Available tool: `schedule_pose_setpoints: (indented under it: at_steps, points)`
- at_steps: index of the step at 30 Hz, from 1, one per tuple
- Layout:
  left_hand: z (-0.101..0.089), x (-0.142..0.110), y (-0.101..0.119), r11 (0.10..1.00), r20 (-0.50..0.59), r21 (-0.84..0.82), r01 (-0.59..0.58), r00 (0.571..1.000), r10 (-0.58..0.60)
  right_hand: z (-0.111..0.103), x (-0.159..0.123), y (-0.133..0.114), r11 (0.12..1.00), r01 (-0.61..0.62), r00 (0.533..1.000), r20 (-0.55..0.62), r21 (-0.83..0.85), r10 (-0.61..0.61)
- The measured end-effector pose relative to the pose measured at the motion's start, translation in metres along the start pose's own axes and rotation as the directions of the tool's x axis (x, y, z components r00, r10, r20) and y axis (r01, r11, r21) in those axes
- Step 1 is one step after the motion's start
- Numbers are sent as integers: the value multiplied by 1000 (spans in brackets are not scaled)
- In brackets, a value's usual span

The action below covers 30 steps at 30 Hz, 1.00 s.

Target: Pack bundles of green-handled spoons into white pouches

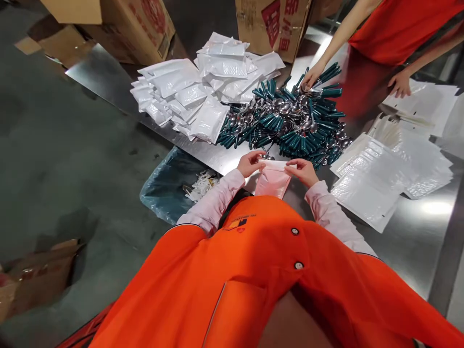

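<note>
Head view: the left hand [251,164] and the right hand [303,172] each grasp, between thumb and fingers, one upper corner of a padded envelope [272,184], which lies between them, close to the person's orange apron [268,241]. Just beyond both hands, on the metal table [416,241], is a heap of spoons [286,121] with dark green handles. Beyond the left hand and farther to its left is a pile of plump white envelopes [174,79], which meets the heap; below and left of the same hand is a bin [159,186] with a blue liner, containing pale strips [205,186]. To the right of the right hand are stacks of flat white envelopes [373,169]. Across the table, beyond the right hand, a co-worker's one hand [312,77] reaches into the spoons, the other [400,83] being at the far flat envelopes. Beyond the plump pile are cardboard boxes [273,24].
</note>
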<state>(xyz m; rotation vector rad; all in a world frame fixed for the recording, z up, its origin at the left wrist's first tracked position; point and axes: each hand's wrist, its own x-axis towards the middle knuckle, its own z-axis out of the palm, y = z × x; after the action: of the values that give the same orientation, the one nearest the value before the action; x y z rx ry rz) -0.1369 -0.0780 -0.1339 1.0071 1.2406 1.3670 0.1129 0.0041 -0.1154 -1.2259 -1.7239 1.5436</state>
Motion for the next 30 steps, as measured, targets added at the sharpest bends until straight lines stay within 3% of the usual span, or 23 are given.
schedule_pose_setpoints:
  at_steps: [3, 6, 8, 10, 14, 17, 19, 22, 25, 27, 30]
  points:
    - [-1, 3, -8, 987, 25, -127, 97, 995, -95, 17, 0, 4, 994, -15, 996, -86, 109, 25]
    - [-1, 5, -14, 951, 62, -229, 210, 978, -201, 33, -3, 3, 951, -70, 995, -47, 301, 88]
    - [2, 4, -18, 916, 100, -236, 323, 946, -308, 41, -6, 0, 933, -143, 989, 3, 329, 150]
    - [5, 3, -20, 881, 126, -218, 421, 907, -402, 48, -8, -4, 940, -180, 981, -18, 289, 193]
    - [2, 2, -24, 856, 165, -266, 444, 896, -413, 61, -7, -15, 907, -218, 953, -121, 360, 277]
    - [-8, 1, -26, 859, 313, -157, 488, 849, -425, 71, 4, -25, 851, -203, 947, -123, 484, 295]
    - [-19, 3, -27, 866, 344, -94, 492, 832, -435, 76, 15, -32, 850, -158, 952, -152, 503, 266]
    - [-52, 21, -17, 924, 175, 71, 376, 907, -382, 78, 31, -39, 887, -95, 946, -237, 453, 222]
    - [-115, 61, 20, 887, 38, 413, 207, 969, -244, 71, 37, -39, 883, -90, 926, -288, 461, 245]
    - [-162, 94, 55, 738, -34, 651, 178, 978, -206, 69, 34, -37, 849, -166, 914, -246, 501, 323]
    - [-208, 135, 96, 388, -316, 857, 339, 941, -124, 76, 29, -31, 805, -322, 900, -104, 498, 424]
